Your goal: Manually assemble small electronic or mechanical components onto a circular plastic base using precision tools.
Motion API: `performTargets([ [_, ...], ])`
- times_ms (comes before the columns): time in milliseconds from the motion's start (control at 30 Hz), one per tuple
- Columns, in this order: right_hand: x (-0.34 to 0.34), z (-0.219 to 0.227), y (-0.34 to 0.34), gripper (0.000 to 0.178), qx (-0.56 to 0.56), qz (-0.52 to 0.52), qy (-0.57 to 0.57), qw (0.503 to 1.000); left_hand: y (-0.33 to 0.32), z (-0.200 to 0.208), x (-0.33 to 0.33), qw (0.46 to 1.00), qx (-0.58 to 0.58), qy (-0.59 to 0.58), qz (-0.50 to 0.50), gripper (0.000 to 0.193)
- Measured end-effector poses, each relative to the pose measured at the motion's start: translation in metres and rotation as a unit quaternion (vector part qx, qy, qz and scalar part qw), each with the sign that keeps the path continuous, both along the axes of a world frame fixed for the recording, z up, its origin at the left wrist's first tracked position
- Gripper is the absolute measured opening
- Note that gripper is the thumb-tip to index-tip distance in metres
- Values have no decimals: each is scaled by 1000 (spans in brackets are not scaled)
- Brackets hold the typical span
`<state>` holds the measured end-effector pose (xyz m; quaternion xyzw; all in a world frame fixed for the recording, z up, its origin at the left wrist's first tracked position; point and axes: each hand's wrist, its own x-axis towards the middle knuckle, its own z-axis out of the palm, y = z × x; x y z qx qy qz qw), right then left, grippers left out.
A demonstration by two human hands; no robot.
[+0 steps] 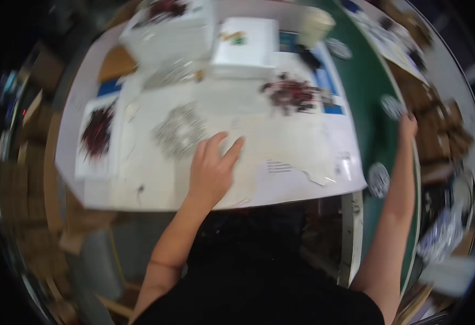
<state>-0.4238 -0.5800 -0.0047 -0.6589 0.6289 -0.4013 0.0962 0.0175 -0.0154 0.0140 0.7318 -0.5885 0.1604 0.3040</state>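
My left hand (212, 169) is over the pale work table (156, 187), thumb and fingers apart, with nothing visible in it. Just beyond its fingertips lies a loose pile of small clear-grey pieces (179, 131). My right arm stretches far out to the right, across a green belt-like surface (363, 108). At its outer edge my right hand (408, 127) is beside a round, grey-white patterned piece (392, 106); blur hides its fingers and whether they touch the piece. A similar round piece (379, 180) lies nearer, by my right forearm, and another (339, 48) farther off.
Dark red and black wire-like parts (293, 94) lie in a heap at the table's right. More fill a white tray (97, 132) on the left. White boxes (245, 49) stand at the back, near a cream-coloured roll (316, 27). Brown cartons (435, 130) are beyond the green surface.
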Motion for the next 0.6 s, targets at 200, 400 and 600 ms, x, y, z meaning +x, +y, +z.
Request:
performTargets([
  [200, -36, -36, -27, 86, 161, -17, 202, 966, 132, 29, 36, 926, 60, 93, 361, 39],
  [400, -38, 39, 193, 69, 198, 176, 164, 950, 181, -4, 68, 939, 56, 200, 274, 21],
  [600, -29, 49, 338, 96, 232, 150, 250, 928, 43, 35, 54, 988, -49, 145, 5, 15],
])
